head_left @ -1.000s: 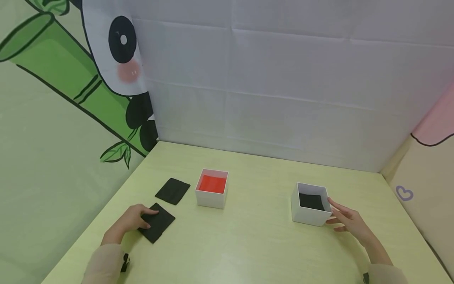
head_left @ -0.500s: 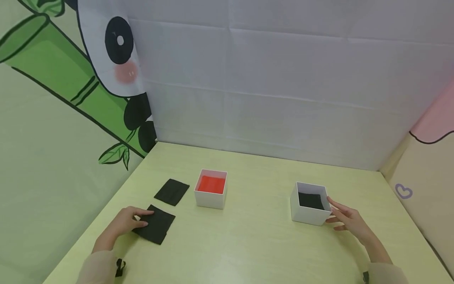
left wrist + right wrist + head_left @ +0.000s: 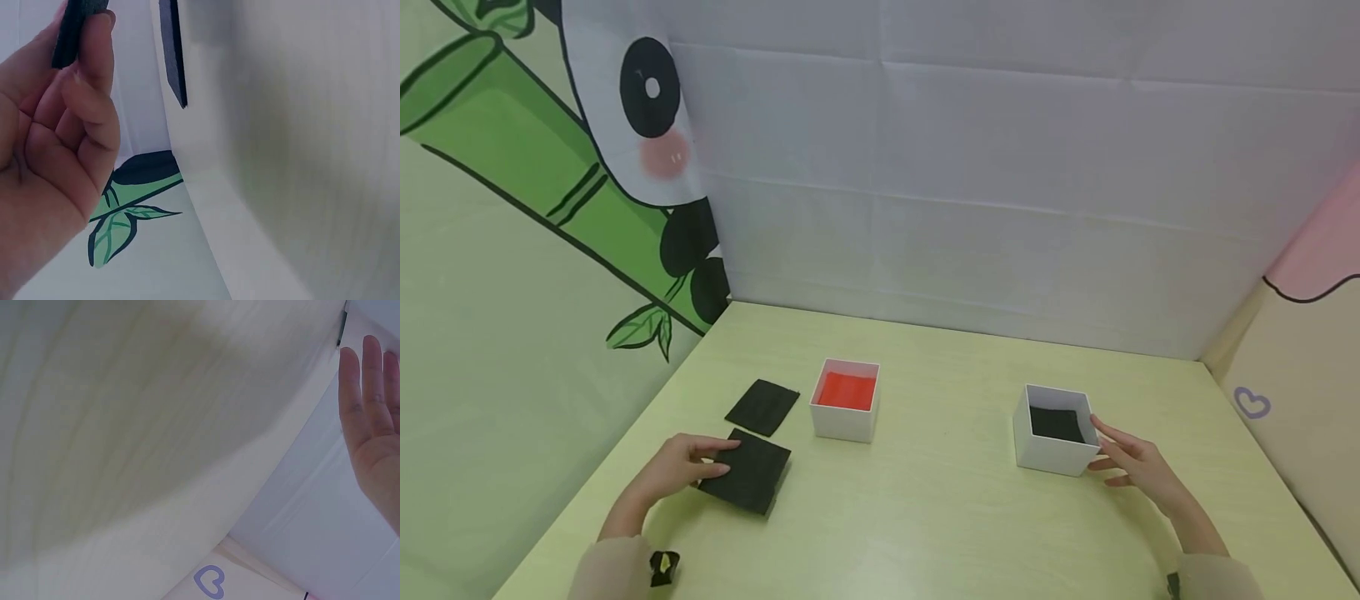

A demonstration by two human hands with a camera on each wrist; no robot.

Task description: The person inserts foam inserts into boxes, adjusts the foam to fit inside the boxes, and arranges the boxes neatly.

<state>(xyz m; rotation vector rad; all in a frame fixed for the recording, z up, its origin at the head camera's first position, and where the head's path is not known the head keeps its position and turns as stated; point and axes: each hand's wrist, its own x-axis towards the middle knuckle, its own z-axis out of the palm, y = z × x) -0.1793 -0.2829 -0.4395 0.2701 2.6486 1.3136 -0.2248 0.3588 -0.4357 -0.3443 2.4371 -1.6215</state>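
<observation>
My left hand (image 3: 666, 471) pinches the edge of a black square sheet (image 3: 752, 477), thumb on one side and fingers on the other. The sheet's far side is tilted up off the table. In the left wrist view that sheet (image 3: 78, 31) shows edge-on between thumb and fingertips, cut by the frame. A second black square (image 3: 763, 407) lies flat just behind it. My right hand (image 3: 1138, 467) touches the right side of a white box (image 3: 1051, 457), its fingers loosely extended. Black material (image 3: 1056, 424) is inside that box. The right wrist view shows the hand (image 3: 375, 419) with straight fingers.
Another white box (image 3: 842, 423), with red material (image 3: 847, 392) in it, stands right of the second black square. A pale yellow table (image 3: 940, 517) carries everything. A white sheet (image 3: 962, 183) hangs behind, and a printed wall is at the left.
My left hand first slid the near black square left, then moved right and raised it so it tilts off the table. My right hand stays at the right-hand box.
</observation>
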